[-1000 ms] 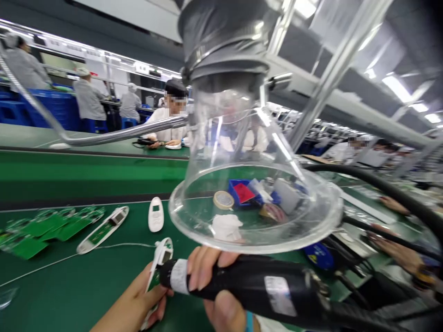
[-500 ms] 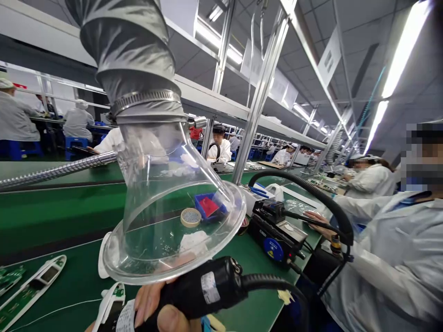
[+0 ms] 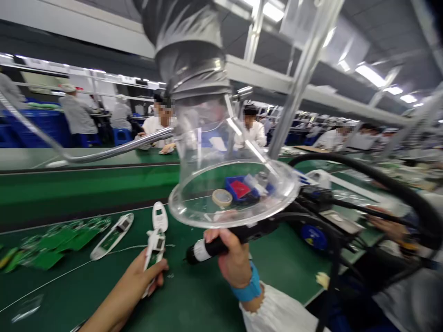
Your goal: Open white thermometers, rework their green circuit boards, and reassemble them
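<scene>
My left hand (image 3: 133, 279) grips a white plastic housing (image 3: 155, 249) with a strip of green circuit board in it. My right hand (image 3: 232, 258) is wrapped around a black corded soldering iron (image 3: 216, 246), whose white-banded front end points toward that housing without touching it. Its tip is not clearly visible. A blue wristband (image 3: 246, 283) circles my right wrist. Just above my right hand hangs a clear plastic fume hood (image 3: 194, 205), joined to a grey duct (image 3: 185, 41). Another white housing (image 3: 159, 217) lies just beyond my left hand.
On the green bench lie a white housing with a board (image 3: 112, 236) and several green circuit boards (image 3: 57, 244). A soldering station (image 3: 323, 226) stands to the right. A co-worker's hand (image 3: 386, 223) is beyond it. A blue tray (image 3: 238, 189) and tape roll (image 3: 222, 198) show through the hood.
My view has swung back left. The soldering iron now points left with my right wrist in sight, and the housing in my left hand sits higher in the view.
</scene>
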`<state>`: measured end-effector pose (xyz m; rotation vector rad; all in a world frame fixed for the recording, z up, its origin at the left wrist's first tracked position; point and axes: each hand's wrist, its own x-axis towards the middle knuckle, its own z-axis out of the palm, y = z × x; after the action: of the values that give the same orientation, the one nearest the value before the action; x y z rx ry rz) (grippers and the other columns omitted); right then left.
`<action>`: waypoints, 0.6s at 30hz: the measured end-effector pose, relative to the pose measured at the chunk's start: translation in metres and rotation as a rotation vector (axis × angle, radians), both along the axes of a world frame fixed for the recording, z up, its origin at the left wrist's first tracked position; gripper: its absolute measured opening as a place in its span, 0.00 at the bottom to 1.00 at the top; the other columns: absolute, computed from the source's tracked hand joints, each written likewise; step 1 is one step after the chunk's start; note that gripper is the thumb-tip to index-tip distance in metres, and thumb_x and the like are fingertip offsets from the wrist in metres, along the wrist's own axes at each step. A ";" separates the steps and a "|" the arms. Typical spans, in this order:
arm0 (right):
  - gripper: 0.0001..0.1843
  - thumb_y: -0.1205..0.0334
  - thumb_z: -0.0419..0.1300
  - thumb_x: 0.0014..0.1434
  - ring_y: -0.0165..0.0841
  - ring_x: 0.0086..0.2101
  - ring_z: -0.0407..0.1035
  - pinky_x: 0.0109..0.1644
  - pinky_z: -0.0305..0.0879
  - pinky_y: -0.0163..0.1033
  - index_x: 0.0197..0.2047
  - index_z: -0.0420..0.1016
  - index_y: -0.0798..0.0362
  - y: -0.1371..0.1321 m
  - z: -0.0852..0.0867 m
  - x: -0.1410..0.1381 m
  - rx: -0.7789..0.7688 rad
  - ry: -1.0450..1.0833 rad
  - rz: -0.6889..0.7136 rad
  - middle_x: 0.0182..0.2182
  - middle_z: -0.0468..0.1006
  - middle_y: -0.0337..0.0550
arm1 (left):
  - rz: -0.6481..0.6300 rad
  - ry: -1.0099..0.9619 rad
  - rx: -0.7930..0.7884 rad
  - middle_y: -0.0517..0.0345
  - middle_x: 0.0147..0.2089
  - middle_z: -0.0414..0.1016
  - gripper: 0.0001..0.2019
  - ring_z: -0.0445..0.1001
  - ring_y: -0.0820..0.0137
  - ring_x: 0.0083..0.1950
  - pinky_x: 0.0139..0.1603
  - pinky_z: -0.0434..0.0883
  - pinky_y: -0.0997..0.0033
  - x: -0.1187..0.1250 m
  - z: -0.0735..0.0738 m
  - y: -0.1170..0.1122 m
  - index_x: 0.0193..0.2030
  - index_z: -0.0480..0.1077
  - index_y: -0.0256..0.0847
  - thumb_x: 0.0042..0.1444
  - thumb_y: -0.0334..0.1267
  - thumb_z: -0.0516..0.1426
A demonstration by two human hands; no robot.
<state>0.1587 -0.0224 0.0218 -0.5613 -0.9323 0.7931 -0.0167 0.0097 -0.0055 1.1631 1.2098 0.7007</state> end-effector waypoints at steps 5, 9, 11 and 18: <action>0.07 0.60 0.57 0.56 0.29 0.26 0.63 0.36 0.60 0.40 0.28 0.68 0.52 0.001 0.003 0.001 -0.001 -0.003 0.110 0.23 0.68 0.34 | -0.030 -0.033 0.025 0.65 0.22 0.67 0.20 0.60 0.77 0.19 0.20 0.56 0.78 0.001 0.007 0.000 0.44 0.61 0.38 0.47 0.45 0.58; 0.04 0.60 0.57 0.57 0.29 0.26 0.63 0.35 0.60 0.39 0.36 0.69 0.48 0.001 0.003 -0.004 0.002 -0.022 0.166 0.23 0.69 0.33 | -0.052 -0.005 0.039 0.65 0.23 0.67 0.14 0.59 0.79 0.18 0.18 0.55 0.79 -0.001 0.007 0.003 0.41 0.60 0.37 0.49 0.39 0.56; 0.04 0.60 0.56 0.57 0.29 0.25 0.63 0.35 0.60 0.39 0.38 0.69 0.46 0.001 0.000 -0.009 -0.007 -0.033 0.185 0.23 0.68 0.32 | -0.067 0.005 0.047 0.67 0.21 0.66 0.12 0.57 0.80 0.17 0.18 0.54 0.80 -0.001 0.006 0.003 0.39 0.60 0.37 0.49 0.38 0.56; 0.04 0.60 0.56 0.57 0.28 0.25 0.63 0.35 0.60 0.39 0.37 0.69 0.47 0.000 0.002 -0.011 0.027 -0.017 0.190 0.23 0.67 0.32 | -0.037 -0.033 0.070 0.66 0.24 0.66 0.16 0.59 0.80 0.19 0.17 0.56 0.80 0.001 0.002 0.001 0.38 0.61 0.38 0.47 0.43 0.60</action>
<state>0.1482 -0.0223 0.0241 -0.4614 -1.0211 0.9457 -0.0160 0.0110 -0.0031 1.2245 1.1418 0.7368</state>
